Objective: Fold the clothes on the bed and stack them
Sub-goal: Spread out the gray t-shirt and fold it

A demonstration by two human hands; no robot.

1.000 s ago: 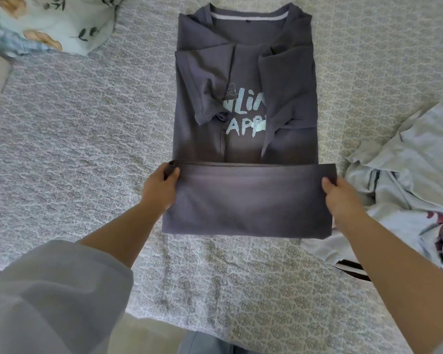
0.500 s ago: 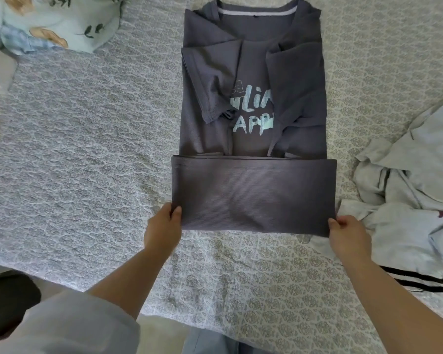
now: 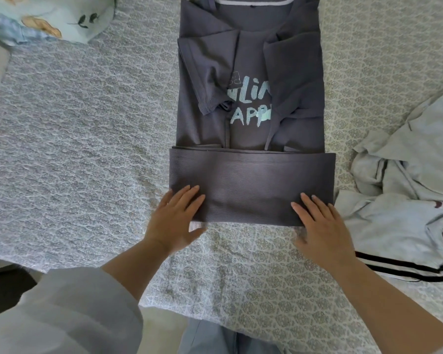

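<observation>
On bed (image 3: 92, 139), one grey shirt (image 3: 251, 180), two flat hands, left hand (image 3: 175, 221), right hand (image 3: 320, 223)

Left hand (image 3: 175, 221) and right hand (image 3: 320, 222) lie flat on the near corners of the grey T-shirt (image 3: 251, 123), its hem folded up, mid-bed (image 3: 74, 149); crumpled pale clothes (image 3: 404, 200) alongside.

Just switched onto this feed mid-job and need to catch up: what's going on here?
A person is folding a dark grey T-shirt on a bed. Its sleeves are folded in over the printed front, and the bottom part is turned up into a band. The left hand and right hand lie flat, fingers straight, on the band's near corners. The collar end is not yet folded over. A rumpled pale garment with black stripes lies unfolded to the right.
</observation>
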